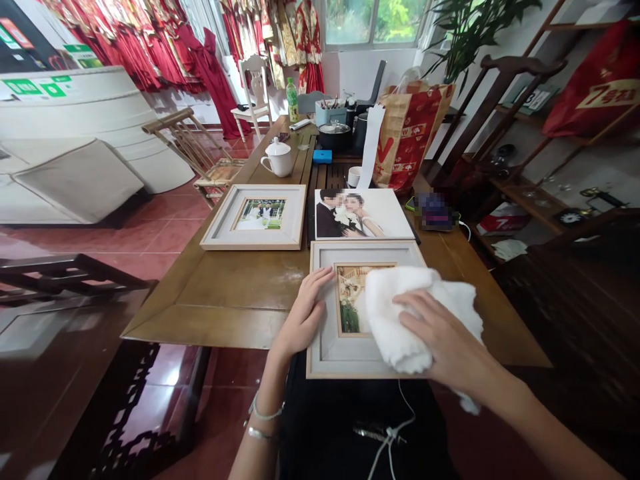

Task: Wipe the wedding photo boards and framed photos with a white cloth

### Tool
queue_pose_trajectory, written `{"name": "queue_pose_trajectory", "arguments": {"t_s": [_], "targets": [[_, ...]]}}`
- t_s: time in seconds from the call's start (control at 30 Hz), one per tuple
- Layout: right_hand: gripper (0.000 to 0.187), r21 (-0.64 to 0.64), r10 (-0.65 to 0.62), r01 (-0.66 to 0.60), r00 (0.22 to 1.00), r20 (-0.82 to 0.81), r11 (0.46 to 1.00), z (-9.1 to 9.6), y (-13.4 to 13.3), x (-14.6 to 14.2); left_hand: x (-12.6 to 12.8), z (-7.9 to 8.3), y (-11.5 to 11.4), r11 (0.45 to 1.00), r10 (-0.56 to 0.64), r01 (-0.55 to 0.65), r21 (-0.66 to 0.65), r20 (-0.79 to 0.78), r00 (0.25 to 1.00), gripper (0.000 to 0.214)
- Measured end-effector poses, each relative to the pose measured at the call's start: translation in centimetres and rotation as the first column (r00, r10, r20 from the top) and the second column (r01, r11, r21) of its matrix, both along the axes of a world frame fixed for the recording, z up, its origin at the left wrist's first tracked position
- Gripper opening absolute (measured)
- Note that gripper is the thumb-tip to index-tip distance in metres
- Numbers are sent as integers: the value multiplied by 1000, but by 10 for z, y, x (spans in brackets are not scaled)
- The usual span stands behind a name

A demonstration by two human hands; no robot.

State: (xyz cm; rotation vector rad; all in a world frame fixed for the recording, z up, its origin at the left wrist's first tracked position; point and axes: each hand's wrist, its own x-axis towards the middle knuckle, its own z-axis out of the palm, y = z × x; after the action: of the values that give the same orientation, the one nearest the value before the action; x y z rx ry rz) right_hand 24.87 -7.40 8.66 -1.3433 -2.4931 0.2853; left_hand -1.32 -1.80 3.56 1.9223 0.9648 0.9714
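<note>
A picture frame (367, 357) with a pale border lies at the near edge of the wooden table, overhanging toward my lap. My left hand (305, 313) grips its left side, the fingers resting over the edge. Spread across the right part of the glass is a white cloth (400, 347), bunched under my right hand (433, 333), which holds and presses it there. The cloth hides much of the photo inside. Just beyond the frame lies a flat wedding photo print (390, 213). Farther left sits a second picture frame (220, 230) holding a smaller photo.
On the table (220, 287) stand a white lidded mug (278, 159), a small cup (355, 175), a blue box (323, 157), a black pot (334, 135) and a paper bag (407, 143). A blurred phone-like object (436, 210) with a cable lies right. Chairs flank the table.
</note>
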Motion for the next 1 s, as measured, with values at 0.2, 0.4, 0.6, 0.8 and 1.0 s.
{"name": "queue_pose_trajectory", "arguments": {"t_s": [0.2,0.4,0.6,0.8,1.0], "targets": [[9,269,-195,184,981,15,945,-20,52,31,-1,-2,1,1000,-14,14,20,11,1000,53],[21,247,-297,287,955,2,925,-26,95,27,-1,-3,2,1000,-15,15,15,5,1000,53],[46,-5,-107,109,979,172,994,-16,79,-17,0,-3,2,1000,-17,17,7,0,1000,52],[56,-256,225,-202,972,63,945,4,19,-55,1,-7,3,999,6,-8,32,38,999,51],[50,-366,370,-353,929,-25,861,19,-16,-59,0,-9,3,999,35,-37,22,68,997,48]]}}
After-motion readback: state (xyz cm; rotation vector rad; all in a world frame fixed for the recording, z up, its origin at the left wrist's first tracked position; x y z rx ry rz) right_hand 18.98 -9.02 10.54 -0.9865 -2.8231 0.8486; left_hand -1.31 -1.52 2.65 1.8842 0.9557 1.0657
